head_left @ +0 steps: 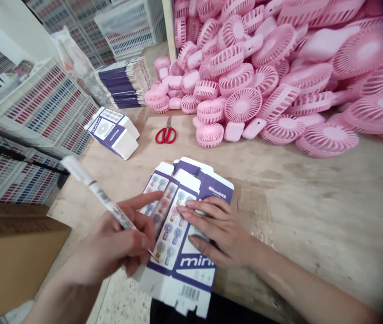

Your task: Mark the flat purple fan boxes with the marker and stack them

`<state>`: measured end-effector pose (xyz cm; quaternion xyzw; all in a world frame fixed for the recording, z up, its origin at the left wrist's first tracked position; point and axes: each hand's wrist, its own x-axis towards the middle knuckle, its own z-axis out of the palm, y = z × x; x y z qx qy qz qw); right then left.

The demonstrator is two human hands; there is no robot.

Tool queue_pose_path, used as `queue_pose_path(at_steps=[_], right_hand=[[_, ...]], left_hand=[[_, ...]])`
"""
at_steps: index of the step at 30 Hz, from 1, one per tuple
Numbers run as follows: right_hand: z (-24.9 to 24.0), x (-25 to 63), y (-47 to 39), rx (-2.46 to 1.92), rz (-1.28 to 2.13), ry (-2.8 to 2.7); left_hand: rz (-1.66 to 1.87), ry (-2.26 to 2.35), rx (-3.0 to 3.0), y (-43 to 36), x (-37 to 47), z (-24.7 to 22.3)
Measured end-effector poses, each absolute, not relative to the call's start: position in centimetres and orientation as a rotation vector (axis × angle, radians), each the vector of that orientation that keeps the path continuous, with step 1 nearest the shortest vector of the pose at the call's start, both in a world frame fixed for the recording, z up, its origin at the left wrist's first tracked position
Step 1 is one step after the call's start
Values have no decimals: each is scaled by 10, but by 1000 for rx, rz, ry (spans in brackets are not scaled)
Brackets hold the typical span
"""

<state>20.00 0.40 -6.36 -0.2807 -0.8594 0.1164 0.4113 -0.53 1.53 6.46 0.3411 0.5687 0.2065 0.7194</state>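
My left hand is closed around a white pen, its tip touching the lower left of a printed panel. That panel belongs to a flattened purple and white fan box, which lies with other flat boxes under it at the front edge of the table. Pictures of small fans and the word "mini" are printed on it. My right hand rests flat on the box with its fingers stretched out, holding nothing.
Behind the boxes lie red-handled scissors and a folded-up fan box. A big heap of pink handheld fans covers the back right. A stack of flat boxes stands at the back. White crates and a cardboard box flank the left.
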Motion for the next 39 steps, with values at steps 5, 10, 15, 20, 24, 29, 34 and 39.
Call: queue_pose_path(at_steps=[5,10,15,20,24,29,34,39], right_hand=[[-63,200,5,-681,319,-2195],[-60,200,6,-677,364,-2229],[-58,201,7,-675,368,-2242],[-58,200,7,-682,366,-2237],[-58,200,7,-683,351,-2229],[-60,202,6,-678,357,-2232],[-61,201,6,-673,339,-2225],[-62,201,5,-662,309,-2206]], left_hand=[[705,1349,885,12,1,46],[1156,1845,1283,22,-8,18],[1060,1961,1398,22,-12,8],[1005,1979,1484,22,-9,9],[979,2030,1477,20,-3,15],[928,1665,1107,32,-14,30],[563,1348,915,41,-22,52],[605,1291,817,25,-13,61]])
